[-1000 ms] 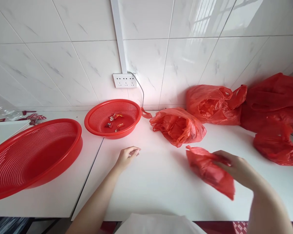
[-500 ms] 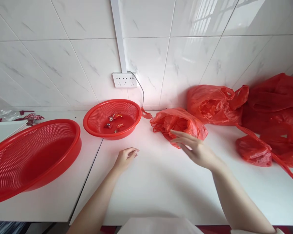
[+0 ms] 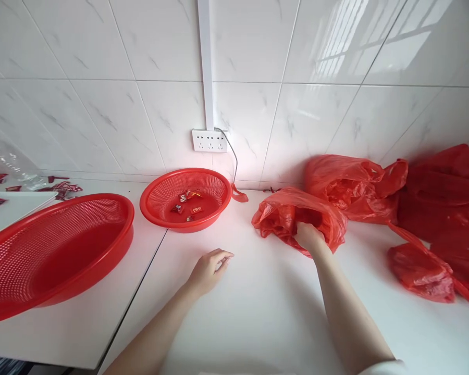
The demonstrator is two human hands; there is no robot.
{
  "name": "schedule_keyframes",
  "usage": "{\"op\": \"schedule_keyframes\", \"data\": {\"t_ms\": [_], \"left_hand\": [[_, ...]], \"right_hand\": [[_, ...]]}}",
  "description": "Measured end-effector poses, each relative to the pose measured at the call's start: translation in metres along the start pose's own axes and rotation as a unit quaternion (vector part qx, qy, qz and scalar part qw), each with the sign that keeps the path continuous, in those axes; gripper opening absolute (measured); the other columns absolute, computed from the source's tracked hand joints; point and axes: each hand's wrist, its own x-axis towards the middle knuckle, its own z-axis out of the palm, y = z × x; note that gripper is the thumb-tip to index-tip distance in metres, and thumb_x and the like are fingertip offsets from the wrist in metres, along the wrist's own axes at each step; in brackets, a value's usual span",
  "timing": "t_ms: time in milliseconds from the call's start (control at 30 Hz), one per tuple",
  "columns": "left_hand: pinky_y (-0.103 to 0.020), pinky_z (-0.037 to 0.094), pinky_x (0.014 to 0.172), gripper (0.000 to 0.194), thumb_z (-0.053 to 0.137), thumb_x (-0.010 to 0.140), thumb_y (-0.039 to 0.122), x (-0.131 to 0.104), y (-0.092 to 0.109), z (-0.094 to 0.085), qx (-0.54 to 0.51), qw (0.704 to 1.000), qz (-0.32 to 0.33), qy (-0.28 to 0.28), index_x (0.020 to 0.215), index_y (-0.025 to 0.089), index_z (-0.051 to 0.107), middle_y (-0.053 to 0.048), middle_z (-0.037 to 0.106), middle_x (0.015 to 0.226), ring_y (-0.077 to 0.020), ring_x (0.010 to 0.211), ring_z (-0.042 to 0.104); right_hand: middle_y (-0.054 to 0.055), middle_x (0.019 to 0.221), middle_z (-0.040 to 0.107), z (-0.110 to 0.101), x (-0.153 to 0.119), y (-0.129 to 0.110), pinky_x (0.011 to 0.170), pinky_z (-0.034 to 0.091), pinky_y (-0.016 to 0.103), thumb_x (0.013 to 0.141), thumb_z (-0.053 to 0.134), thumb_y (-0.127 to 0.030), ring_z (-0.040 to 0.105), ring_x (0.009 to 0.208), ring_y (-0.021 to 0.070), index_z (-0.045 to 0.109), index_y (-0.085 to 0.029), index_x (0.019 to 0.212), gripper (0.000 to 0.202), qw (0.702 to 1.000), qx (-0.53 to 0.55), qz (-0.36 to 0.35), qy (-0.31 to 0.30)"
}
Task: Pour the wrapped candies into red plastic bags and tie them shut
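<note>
My right hand reaches into the mouth of an open red plastic bag; its fingers are hidden inside, so I cannot see what they touch. Over the white table, my left hand rests empty, fingers loosely bent and the thumb a little apart. Beyond it, near the wall, stands a small red perforated basket with several wrapped candies on its bottom.
A larger red basket stands at the left. Behind it are a white tray, a clear plastic bottle and red wrappers. More red bags fill the right side. A wall socket has a cable.
My right hand has moved from above the bag's front edge down into its opening. The left hand stays near the same spot, empty. The view has shifted slightly.
</note>
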Motion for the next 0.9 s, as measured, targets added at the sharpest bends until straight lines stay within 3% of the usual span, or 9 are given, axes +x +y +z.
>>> {"op": "schedule_keyframes", "data": {"t_ms": [100, 200, 333, 433, 533, 633, 700, 800, 900], "left_hand": [[-0.033, 0.050, 0.091, 0.034, 0.043, 0.093, 0.024, 0.009, 0.023, 0.011, 0.034, 0.995, 0.089, -0.018, 0.124, 0.028, 0.055, -0.005, 0.057, 0.121, -0.0171, 0.106, 0.058], [-0.038, 0.048, 0.098, 0.049, 0.046, 0.092, 0.025, 0.030, 0.045, 0.025, 0.046, 0.985, 0.161, -0.030, 0.139, 0.030, 0.038, -0.008, 0.043, 0.140, -0.0219, 0.125, 0.047], [-0.046, 0.042, 0.105, 0.077, 0.058, 0.086, 0.029, 0.073, 0.060, 0.048, -0.016, 0.984, 0.177, 0.032, 0.149, 0.027, 0.013, -0.013, 0.021, 0.153, -0.0299, 0.140, 0.025], [-0.045, 0.041, 0.106, 0.096, 0.067, 0.080, 0.031, 0.098, 0.070, 0.056, -0.128, 0.974, 0.172, 0.076, 0.150, 0.026, 0.001, -0.016, 0.016, 0.155, -0.0303, 0.139, 0.028], [-0.043, 0.038, 0.107, 0.091, 0.072, 0.075, 0.032, 0.106, 0.083, 0.048, -0.192, 0.960, 0.175, 0.101, 0.147, 0.025, 0.017, -0.015, 0.033, 0.148, -0.0285, 0.135, 0.036], [-0.039, 0.044, 0.098, 0.041, 0.066, 0.082, 0.034, 0.099, 0.090, 0.028, -0.220, 0.956, 0.144, 0.130, 0.119, 0.021, 0.056, -0.010, 0.058, 0.121, -0.0238, 0.114, 0.055], [-0.032, 0.048, 0.085, 0.021, 0.059, 0.086, 0.036, 0.090, 0.088, 0.014, -0.245, 0.955, 0.099, 0.138, 0.095, 0.018, 0.065, -0.006, 0.064, 0.099, -0.0193, 0.094, 0.061], [-0.027, 0.048, 0.071, 0.028, 0.057, 0.087, 0.042, 0.078, 0.079, -0.005, -0.322, 0.937, 0.015, 0.136, 0.078, 0.016, 0.065, -0.003, 0.064, 0.079, -0.0162, 0.077, 0.061], [-0.030, 0.051, 0.075, 0.033, 0.059, 0.084, 0.048, 0.065, 0.067, -0.018, -0.456, 0.873, -0.061, 0.160, 0.091, 0.017, 0.068, -0.006, 0.069, 0.093, -0.0199, 0.086, 0.064]], "right_hand": [[0.006, 0.085, 0.067, -0.005, -0.006, -0.006, 0.069, 0.049, 0.031, 0.079, 0.058, -0.027, 0.064, 0.079, 0.0219, 0.062, -0.020, 0.089, 0.013, 0.996, 0.040, -0.076, -0.005], [0.002, 0.087, 0.067, -0.012, -0.013, -0.017, 0.071, 0.049, 0.028, 0.082, 0.054, -0.031, 0.063, 0.078, 0.0178, 0.058, -0.021, 0.089, 0.012, 0.974, 0.151, -0.164, 0.038], [0.003, 0.096, 0.065, -0.025, -0.023, -0.029, 0.084, 0.049, 0.032, 0.085, 0.054, -0.031, 0.062, 0.090, 0.0186, 0.057, -0.021, 0.091, 0.012, 0.885, 0.364, -0.262, 0.127], [0.004, 0.094, 0.062, -0.036, -0.033, -0.034, 0.085, 0.049, 0.033, 0.085, 0.058, -0.036, 0.061, 0.090, 0.0183, 0.055, -0.021, 0.091, 0.017, 0.812, 0.497, -0.286, 0.106], [0.002, 0.086, 0.060, -0.048, -0.046, -0.038, 0.078, 0.049, 0.030, 0.084, 0.062, -0.039, 0.059, 0.084, 0.0164, 0.054, -0.021, 0.086, 0.020, 0.772, 0.559, -0.302, 0.030], [-0.001, 0.075, 0.056, -0.058, -0.058, -0.043, 0.069, 0.046, 0.027, 0.085, 0.062, -0.041, 0.055, 0.072, 0.0133, 0.053, -0.020, 0.079, 0.024, 0.771, 0.571, -0.282, -0.010], [-0.002, 0.069, 0.051, -0.061, -0.062, -0.045, 0.065, 0.043, 0.025, 0.086, 0.061, -0.042, 0.051, 0.066, 0.0113, 0.052, -0.019, 0.073, 0.027, 0.780, 0.574, -0.250, 0.015], [-0.002, 0.070, 0.050, -0.063, -0.061, -0.044, 0.067, 0.042, 0.024, 0.088, 0.058, -0.042, 0.048, 0.066, 0.0106, 0.053, -0.019, 0.070, 0.030, 0.777, 0.590, -0.203, 0.081], [0.000, 0.077, 0.054, -0.065, -0.057, -0.039, 0.067, 0.045, 0.024, 0.088, 0.056, -0.045, 0.053, 0.074, 0.0126, 0.055, -0.020, 0.071, 0.030, 0.735, 0.646, -0.175, 0.109]]}}
